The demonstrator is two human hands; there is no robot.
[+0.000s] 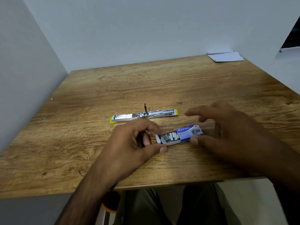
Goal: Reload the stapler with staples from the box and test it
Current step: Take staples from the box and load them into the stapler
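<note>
A small blue staple box (189,133) lies on the wooden table (81,143), its white inner tray slid out to the left and showing several grey strips of staples (170,137). My left hand (138,140) pinches the tray's left end between thumb and fingers. My right hand (227,127) holds the blue sleeve, thumb on its near side and fingers arched over the far side. Just behind the box, the stapler (144,114) lies flipped wide open and flat, its metal channel exposed and yellow-green plastic at both ends.
White sheets of paper (225,56) lie at the table's far right corner. Grey-white walls close in on the left and at the back. The table's front edge runs just above my lap.
</note>
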